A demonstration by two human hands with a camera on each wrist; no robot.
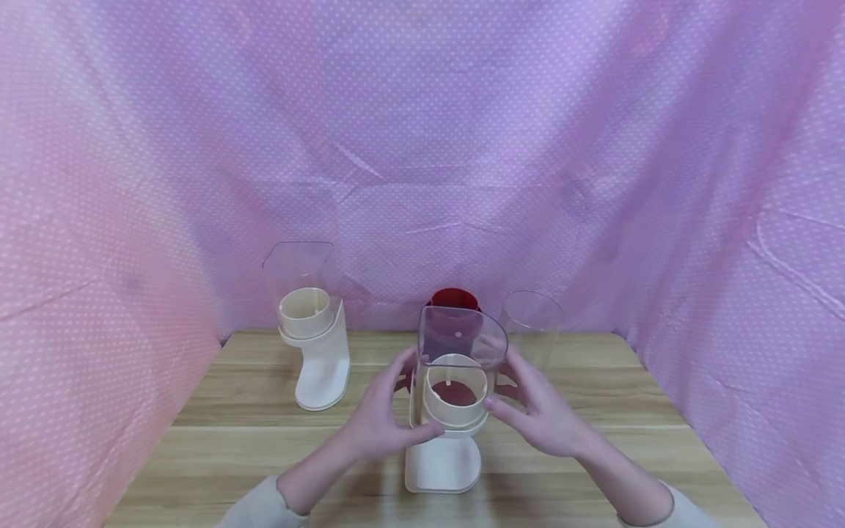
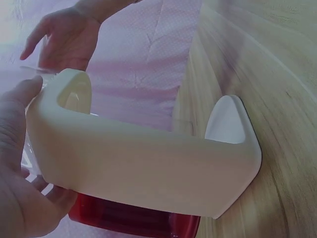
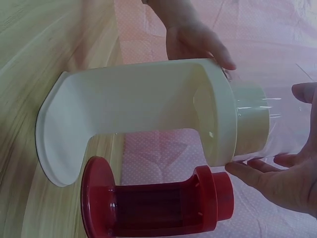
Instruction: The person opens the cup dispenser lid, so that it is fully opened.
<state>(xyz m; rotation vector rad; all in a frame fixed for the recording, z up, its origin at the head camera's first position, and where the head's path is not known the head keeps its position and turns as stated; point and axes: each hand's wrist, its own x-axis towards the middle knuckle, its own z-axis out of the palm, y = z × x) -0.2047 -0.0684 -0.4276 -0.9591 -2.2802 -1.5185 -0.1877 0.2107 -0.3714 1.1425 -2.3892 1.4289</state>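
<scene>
A white stand [image 1: 444, 466] with a ring top stands upright at the middle of the table. In the head view, a clear D-shaped container [image 1: 462, 337] rises around its white collar [image 1: 455, 418]. My left hand [image 1: 383, 418] grips the stand's top from the left, its thumb along the front of the ring. From the right, my right hand [image 1: 544, 418] curves around the clear container, thumb at its front and fingers behind. In the right wrist view, one right fingertip [image 3: 233, 168] lies right at the ring's edge.
Behind the white stand is a red stand [image 3: 153, 208], partly hidden in the head view. To its right stands a clear cylinder [image 1: 531, 323]. A second white stand [image 1: 323, 374] with a clear container is at the back left. Pink dotted cloth [image 1: 422, 147] surrounds the wooden table [image 1: 231, 447].
</scene>
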